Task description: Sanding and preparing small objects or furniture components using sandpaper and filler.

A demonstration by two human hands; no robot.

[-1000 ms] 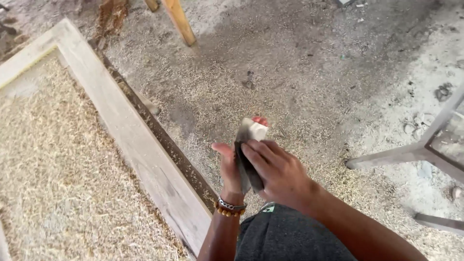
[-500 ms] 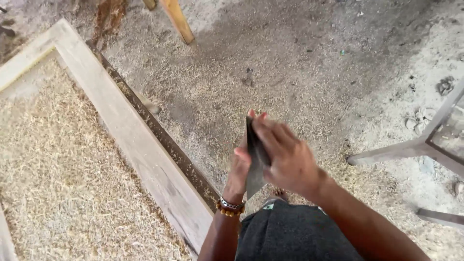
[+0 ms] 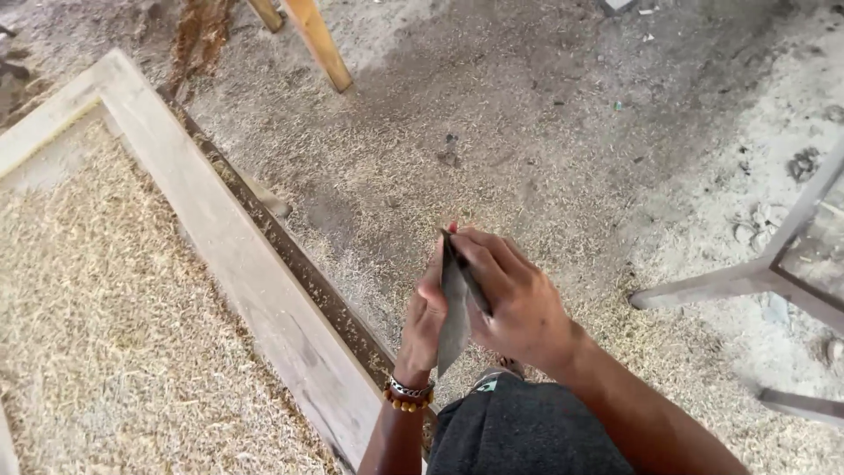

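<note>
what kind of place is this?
Likely a woodworking shop or carpentry yard. Wood shavings fill a plank-sided wooden frame and litter the bare concrete floor; wooden legs stand at the top. Both hands, left hand and right hand, hold a thin grey sheet.

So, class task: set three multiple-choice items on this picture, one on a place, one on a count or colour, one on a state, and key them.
1. Where does the wooden frame lie relative to the hands?
A. to their left
B. to their right
C. on top of them

2. How many hands touch the grey folded sheet?
A. none
B. one
C. two

3. What state is the floor in?
A. swept clean
B. strewn with wood shavings
C. flooded

Answers:
1 A, the frame runs down the left half of the view.
2 C, the left hand and right hand both pinch the sheet.
3 B, pale shavings cover the ground and fill the frame.
</note>
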